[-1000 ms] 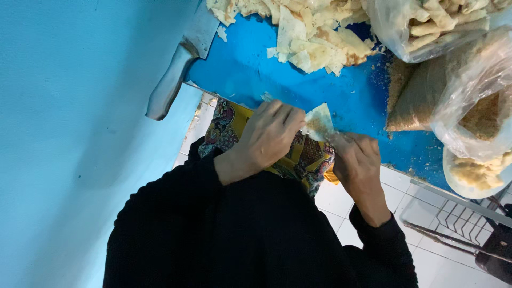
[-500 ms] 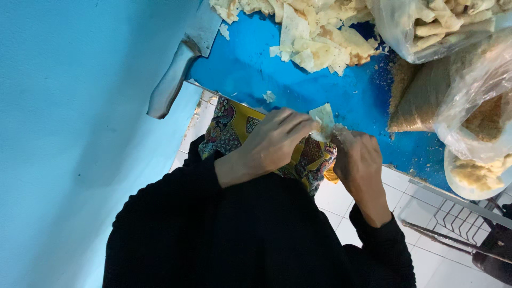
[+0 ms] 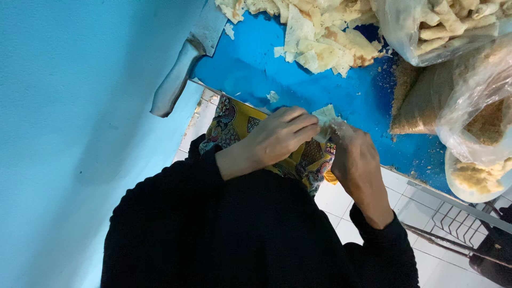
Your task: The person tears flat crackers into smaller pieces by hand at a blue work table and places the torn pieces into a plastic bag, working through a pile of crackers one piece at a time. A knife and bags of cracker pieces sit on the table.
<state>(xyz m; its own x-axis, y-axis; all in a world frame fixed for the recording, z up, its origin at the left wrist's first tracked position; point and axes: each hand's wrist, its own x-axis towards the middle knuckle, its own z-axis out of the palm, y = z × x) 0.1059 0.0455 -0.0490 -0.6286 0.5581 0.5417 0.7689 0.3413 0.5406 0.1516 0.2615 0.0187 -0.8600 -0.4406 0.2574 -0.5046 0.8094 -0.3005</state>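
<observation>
Both hands meet at the near edge of the blue surface, over a patterned yellow cloth that hangs below that edge. Left hand has its fingers curled together and pinched on a small pale wrapper; the wrapper's pointed tip sticks up just past the fingertips, right at the surface's near edge. Right hand is closed against the other side of the same wrapper, its fingers bent in and touching the left hand's fingertips; how much of the wrapper it grips is hidden. Black sleeves cover both arms down to the wrists.

At the far edge of the surface lies a heap of torn pale sheets, with 2 small scraps loose on the blue between the heap and the hands. A knife lies at the far left corner, its grey handle hanging over the surface's left edge. Along the right edge sit clear bags: 1 of rolled pieces, and others holding brown crumbs. A bowl of pale filling sits at the near right corner.
</observation>
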